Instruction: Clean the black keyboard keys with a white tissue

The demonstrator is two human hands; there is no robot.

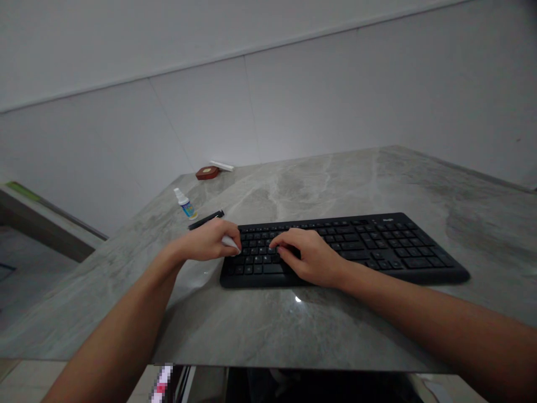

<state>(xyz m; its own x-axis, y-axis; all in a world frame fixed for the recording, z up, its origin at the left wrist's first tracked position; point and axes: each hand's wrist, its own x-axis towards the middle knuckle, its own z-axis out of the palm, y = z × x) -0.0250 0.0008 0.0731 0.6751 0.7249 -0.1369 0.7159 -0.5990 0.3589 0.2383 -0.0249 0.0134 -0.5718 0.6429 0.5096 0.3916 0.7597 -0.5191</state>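
Observation:
A black full-size keyboard (352,246) lies at an angle on the grey marbled table. At its left end my left hand (213,239) is closed on a small white wad (229,242), which looks like tissue or cloth; the fingers hide most of it. My right hand (308,254) rests over the keys left of the keyboard's middle. Its index finger and thumb reach down to the keys, curved with a gap between them, and no held thing shows. The palm covers some of the lower keys.
Beyond my left hand lies a black pen-like object (205,220). A small white spray bottle (185,204) with a blue label stands farther left. Near the wall are a reddish-brown case (207,173) and a thin white item (222,166). The table (268,330) ends close to me.

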